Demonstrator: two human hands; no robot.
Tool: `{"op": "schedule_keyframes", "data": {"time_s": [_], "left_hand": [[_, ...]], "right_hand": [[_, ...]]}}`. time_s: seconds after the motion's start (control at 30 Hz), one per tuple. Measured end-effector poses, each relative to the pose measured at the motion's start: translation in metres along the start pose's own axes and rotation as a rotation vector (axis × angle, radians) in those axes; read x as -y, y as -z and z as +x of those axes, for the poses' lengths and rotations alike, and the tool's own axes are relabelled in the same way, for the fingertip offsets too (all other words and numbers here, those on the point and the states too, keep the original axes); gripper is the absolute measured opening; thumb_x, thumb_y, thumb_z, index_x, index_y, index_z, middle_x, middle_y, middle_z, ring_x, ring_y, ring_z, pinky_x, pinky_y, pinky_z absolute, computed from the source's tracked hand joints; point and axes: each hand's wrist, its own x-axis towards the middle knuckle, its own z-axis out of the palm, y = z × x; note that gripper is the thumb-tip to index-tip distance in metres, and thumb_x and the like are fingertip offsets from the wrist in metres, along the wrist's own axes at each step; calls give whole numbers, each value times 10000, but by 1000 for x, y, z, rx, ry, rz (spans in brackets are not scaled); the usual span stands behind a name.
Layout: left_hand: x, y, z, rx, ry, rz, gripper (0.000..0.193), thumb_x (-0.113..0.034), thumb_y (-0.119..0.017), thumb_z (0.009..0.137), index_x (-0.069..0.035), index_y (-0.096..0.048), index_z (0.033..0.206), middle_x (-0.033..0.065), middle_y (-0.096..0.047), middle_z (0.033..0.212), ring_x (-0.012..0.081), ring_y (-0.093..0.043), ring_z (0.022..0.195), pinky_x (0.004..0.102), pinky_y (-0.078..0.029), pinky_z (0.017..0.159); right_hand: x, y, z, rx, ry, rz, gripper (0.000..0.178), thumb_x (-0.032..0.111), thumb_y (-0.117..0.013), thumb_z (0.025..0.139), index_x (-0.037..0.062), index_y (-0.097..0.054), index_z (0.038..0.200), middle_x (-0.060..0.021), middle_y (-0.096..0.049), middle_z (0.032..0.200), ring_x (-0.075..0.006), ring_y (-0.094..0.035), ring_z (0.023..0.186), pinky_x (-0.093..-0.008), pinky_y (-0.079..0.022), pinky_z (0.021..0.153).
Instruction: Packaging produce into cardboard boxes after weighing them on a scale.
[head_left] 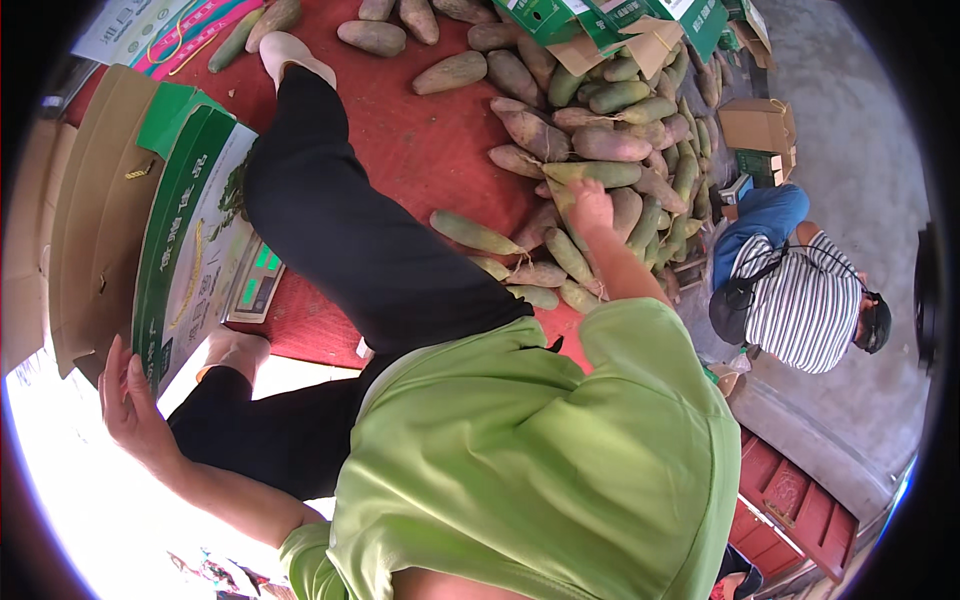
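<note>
Over the heap of green and purplish radishes, my right hand is closed on a pale green radish; its fingertips are partly hidden. My left hand is at the near end of a green-and-white cardboard carton. Its fingers are stretched out and apart, and I cannot tell whether they touch the carton. The carton's brown flaps stand up on the left. A digital scale with lit green displays shows beside and partly behind the carton.
Loose radishes lie on the red floor covering around my outstretched leg. Green cartons stand at the far side. To the right, a person in a striped shirt bends near a brown box. A red door panel is at lower right.
</note>
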Motion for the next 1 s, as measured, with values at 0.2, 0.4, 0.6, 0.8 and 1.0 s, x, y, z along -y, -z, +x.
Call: {"op": "schedule_keyframes", "data": {"time_s": [0.2, 0.4, 0.6, 0.8, 1.0], "left_hand": [[-3, -2, 0, -135, -27, -35, 218, -30, -570, 925, 5, -658, 1122, 54, -634, 954, 112, -584, 849, 221, -462, 725], [-30, -5, 0, -195, -84, 154, 151, -4, -665, 818, -8, -704, 964, 35, -605, 728, 103, -538, 641, 210, -414, 590], [-52, -8, 1, -195, -99, 176, 119, -62, -727, 751, -1, -688, 844, 85, -605, 698, 206, -608, 636, 307, -472, 591], [-64, -3, -6, -98, -201, 339, 180, -168, -740, 727, -45, -658, 829, 64, -573, 711, 241, -591, 671, 363, -461, 606], [-63, 1, -12, -109, -271, 361, 280, -231, -755, 692, -53, -653, 882, 26, -592, 761, 211, -614, 711, 358, -481, 617]], "right_hand": [[-5, 19, 34, -74, 173, -368, 303, 97, -600, 783, 158, -564, 1078, -36, -544, 1023, -218, -531, 1020, -391, -442, 780], [3, -1, 53, -16, 190, -626, 203, 182, -515, 869, 177, -587, 1058, 16, -554, 1052, -155, -501, 1042, -382, -385, 826], [12, 5, 50, -29, 186, -509, 241, 181, -549, 849, 163, -553, 1089, 6, -562, 1061, -187, -535, 1023, -393, -418, 786], [39, 45, 50, -87, 26, -106, 538, 145, -741, 717, 112, -486, 1190, -49, -553, 1187, -265, -500, 1145, -472, -424, 867], [47, 74, 88, -324, 160, 414, 632, 37, -744, 697, -1, -452, 1256, -186, -563, 1163, -364, -536, 1077, -436, -415, 953]]}}
